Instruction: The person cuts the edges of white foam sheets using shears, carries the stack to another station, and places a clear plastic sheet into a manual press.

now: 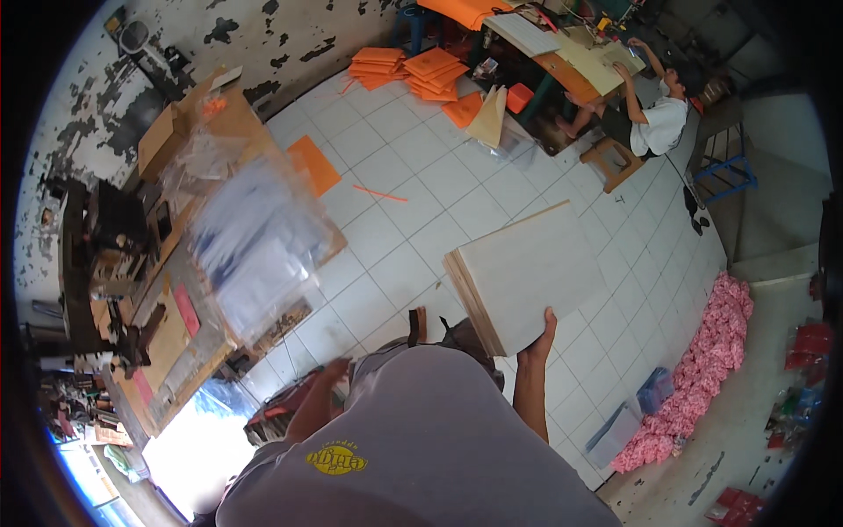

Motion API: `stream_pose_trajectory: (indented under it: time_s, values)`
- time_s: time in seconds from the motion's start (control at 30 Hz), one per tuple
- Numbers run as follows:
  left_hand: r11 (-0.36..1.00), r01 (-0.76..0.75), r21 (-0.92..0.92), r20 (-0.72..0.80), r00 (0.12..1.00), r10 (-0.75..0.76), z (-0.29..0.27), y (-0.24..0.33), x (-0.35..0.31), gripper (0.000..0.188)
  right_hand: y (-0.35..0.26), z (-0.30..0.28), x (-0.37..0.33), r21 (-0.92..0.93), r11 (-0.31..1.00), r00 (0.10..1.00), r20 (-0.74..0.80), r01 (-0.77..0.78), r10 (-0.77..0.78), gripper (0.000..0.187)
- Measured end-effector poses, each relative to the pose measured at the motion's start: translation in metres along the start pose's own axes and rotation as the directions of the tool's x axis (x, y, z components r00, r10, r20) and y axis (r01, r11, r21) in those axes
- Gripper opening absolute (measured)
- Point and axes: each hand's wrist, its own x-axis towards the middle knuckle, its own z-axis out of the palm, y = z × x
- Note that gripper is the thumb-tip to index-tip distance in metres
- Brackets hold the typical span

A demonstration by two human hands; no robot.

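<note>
R hand (536, 346) grips pale stack (531, 268) w/ fingers hidden underneath.

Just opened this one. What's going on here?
The person's right hand grips a thick stack of pale, flat sheets or boards by its near end, holding it in front of the body. The left hand is low at the person's left side; whether it holds anything is unclear. A plastic-covered pile lies to the left. Farther off, a co-worker sits on a wooden stool, hands over a table.
</note>
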Motion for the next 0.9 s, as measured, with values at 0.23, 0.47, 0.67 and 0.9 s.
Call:
stream_pose_trajectory:
  time_s: [0.23, 0.47, 0.67, 0.9]
  values:
    - [0.969, -0.243, -0.035, 0.071, 0.967, 0.245, -0.002, 0.262, 0.038, 0.067, -0.029, 0.091, 0.143, -0.103, 0.994, 0.998, 0.043, -0.04, 0.045, 0.065]
    - [0.982, -0.049, -0.185, -0.026, 0.999, 0.045, 0.049, 0.319, 0.114, 0.065, -0.08, 0.193, 0.315, -0.138, 0.989, 0.998, 0.024, -0.047, 0.051, 0.059]
    - [0.938, 0.037, -0.346, -0.048, 0.997, -0.057, 0.051, 0.402, 0.14, 0.064, -0.129, 0.302, 0.476, -0.176, 0.982, 0.984, 0.149, -0.071, 0.098, 0.062]
    - [0.981, 0.029, -0.192, 0.028, 0.999, -0.024, 0.015, 0.57, 0.25, 0.063, -0.154, 0.418, 0.639, -0.113, 0.993, 0.987, 0.161, 0.028, -0.009, 0.065]
